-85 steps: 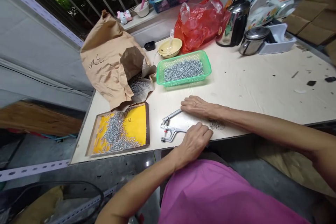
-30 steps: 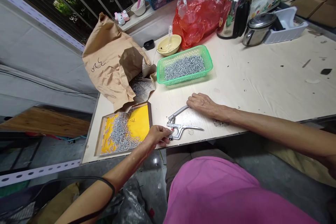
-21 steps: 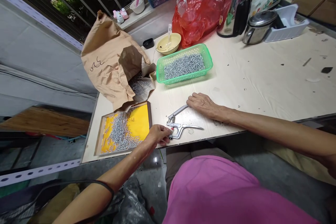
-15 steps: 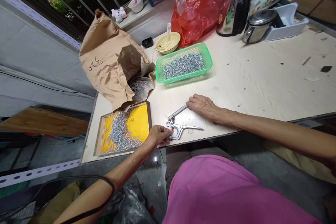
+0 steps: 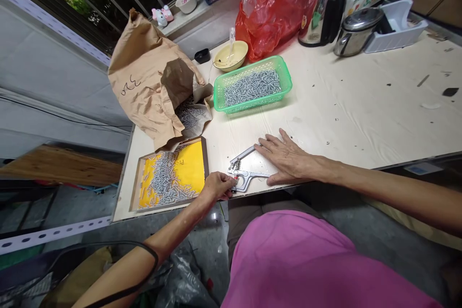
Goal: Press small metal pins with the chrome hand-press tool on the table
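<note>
A silver plier-like hand tool (image 5: 245, 180) with two spread handles and a small coil spring (image 5: 237, 163) lies at the table's front edge. My left hand (image 5: 218, 186) pinches its left end, with fingertips closed beside a small red part; whatever else is between them is hidden. My right hand (image 5: 285, 159) is open, fingers spread over the ends of both handles, palm low to the table. Left of the tool, a shallow tray (image 5: 206, 156) with a yellow bottom holds many small silver spring-like pieces (image 5: 162, 178). Similar pieces fill a green basket (image 5: 218, 98) behind.
A brown paper bag (image 5: 140, 77) spills more silver pieces at the back left. Behind the basket are a yellowish bowl (image 5: 236, 60), a small black dish (image 5: 202, 56) and a red plastic bag (image 5: 270, 9). A kettle (image 5: 325, 9) and a lidded metal pot (image 5: 353, 41) stand back right.
My right hand has opened from a grip on the upper handle's end, spreading its fingers and coming down over both handles. My left hand stays at the tool's left end.
</note>
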`<state>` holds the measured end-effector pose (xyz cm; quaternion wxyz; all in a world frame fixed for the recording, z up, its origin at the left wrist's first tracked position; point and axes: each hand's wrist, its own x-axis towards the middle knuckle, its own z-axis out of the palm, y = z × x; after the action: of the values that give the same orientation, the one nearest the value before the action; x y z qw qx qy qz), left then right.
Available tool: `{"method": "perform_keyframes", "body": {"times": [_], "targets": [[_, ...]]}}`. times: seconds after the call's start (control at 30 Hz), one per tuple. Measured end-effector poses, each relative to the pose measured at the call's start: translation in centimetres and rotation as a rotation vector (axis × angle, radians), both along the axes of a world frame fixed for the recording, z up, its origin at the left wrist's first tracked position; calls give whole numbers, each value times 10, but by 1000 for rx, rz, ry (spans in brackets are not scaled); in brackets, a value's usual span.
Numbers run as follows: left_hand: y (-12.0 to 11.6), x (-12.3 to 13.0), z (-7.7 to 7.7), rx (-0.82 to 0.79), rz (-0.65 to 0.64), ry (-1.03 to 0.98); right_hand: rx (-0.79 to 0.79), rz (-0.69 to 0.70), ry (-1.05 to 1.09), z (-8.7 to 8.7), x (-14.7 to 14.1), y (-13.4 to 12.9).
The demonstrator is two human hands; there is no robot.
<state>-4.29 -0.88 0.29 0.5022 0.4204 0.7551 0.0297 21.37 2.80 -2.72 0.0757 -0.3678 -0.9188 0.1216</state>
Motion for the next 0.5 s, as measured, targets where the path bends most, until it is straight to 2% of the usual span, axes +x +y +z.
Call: {"method": "perform_keyframes", "body": {"times": [0.3,0.37,0.43,0.5], "targets": [[-5,1,1,11,27,-40,5,-35,9,13,-5,-5],[-7,0,4,43,0,-7,3,-30,6,15,-4,-5],[-10,1,8,224,-116,114,2,-26,4,16,-4,-5],[-10,7,12,523,-324,258,5,-17,21,14,-4,-5]]}}
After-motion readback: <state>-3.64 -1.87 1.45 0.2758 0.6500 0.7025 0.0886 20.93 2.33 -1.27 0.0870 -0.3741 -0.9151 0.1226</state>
